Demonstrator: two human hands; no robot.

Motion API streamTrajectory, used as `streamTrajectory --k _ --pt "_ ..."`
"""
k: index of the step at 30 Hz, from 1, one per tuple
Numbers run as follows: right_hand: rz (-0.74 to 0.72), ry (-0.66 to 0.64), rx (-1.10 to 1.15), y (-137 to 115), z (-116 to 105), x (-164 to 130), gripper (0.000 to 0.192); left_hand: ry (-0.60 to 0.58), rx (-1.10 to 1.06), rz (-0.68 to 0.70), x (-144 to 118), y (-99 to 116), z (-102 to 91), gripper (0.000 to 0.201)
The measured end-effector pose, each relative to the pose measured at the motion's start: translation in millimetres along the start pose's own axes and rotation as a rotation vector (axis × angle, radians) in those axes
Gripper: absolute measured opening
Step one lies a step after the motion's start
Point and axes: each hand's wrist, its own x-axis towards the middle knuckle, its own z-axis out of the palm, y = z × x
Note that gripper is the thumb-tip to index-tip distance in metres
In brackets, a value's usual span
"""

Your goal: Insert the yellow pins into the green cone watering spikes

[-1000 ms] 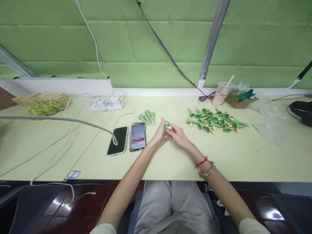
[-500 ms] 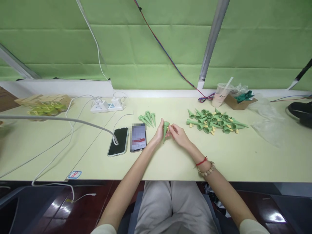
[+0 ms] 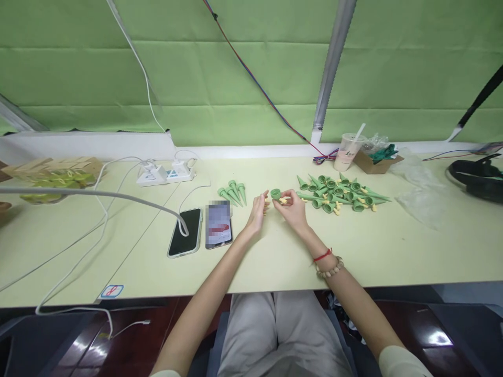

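Sticker (image 3: 112, 291) on the table's (image 3: 251, 277) front edge has a red mark that looks like an 8. The cup (image 3: 346, 153) has some script on it, too small for me to read. One phone (image 3: 219, 225) has a lit screen but it's mostly pixelated; the other, the dark phone (image 3: 188, 243), sits right beside it with a grey cable (image 3: 129, 194) cutting across the view in front. Thin white leads wander over the left side, near a power strip (image 3: 167, 177).

Right hand (image 3: 293, 211) is pinching a green cone (image 3: 275, 194), mouth up, with a yellow piece (image 3: 283, 201) at its side. Left hand (image 3: 257, 212) is just beside it, fingers fairly straight and close together; can't tell if they're gripping anything. Small bunch (image 3: 234, 192) of cones off to the left, big pile (image 3: 341, 192) with yellow bits to the right.

Cup's got a pinkish drink and a straw. Open box (image 3: 373, 167) next to it holds dark green stuff and clear plastic.
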Motion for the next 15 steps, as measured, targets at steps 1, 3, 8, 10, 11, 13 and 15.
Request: streamTrajectory --k 1,3,8,10,11,13,15 --pt "0.025 0.032 0.017 2.0 -2.5 2.6 0.024 0.001 0.079 0.051 -0.1 -0.2 -2.3 0.05" --pt "0.047 0.098 0.02 6.9 -8.8 8.1 0.023 0.011 0.257 0.156 -0.5 1.6 -6.9 0.048" --pt "-0.101 0.304 -0.197 20.1 -30.5 19.4 0.012 0.197 0.756 0.165 -2.4 5.1 -13.5 0.038" --pt "-0.164 0.303 -0.322 23.9 -38.9 21.9 0.014 0.223 0.901 0.113 -2.5 2.6 -14.8 0.037" --pt "-0.178 0.306 -0.376 25.6 -42.4 22.5 0.017 0.228 0.959 0.098 -2.3 0.8 -15.6 0.036" --pt "-0.174 0.311 -0.473 28.8 -47.8 22.9 0.021 0.229 1.049 0.088 -1.3 -3.1 -17.6 0.037" --pt "-0.158 0.314 -0.558 32.4 -51.4 22.6 0.024 0.215 1.105 0.086 0.2 -6.7 -19.8 0.037"
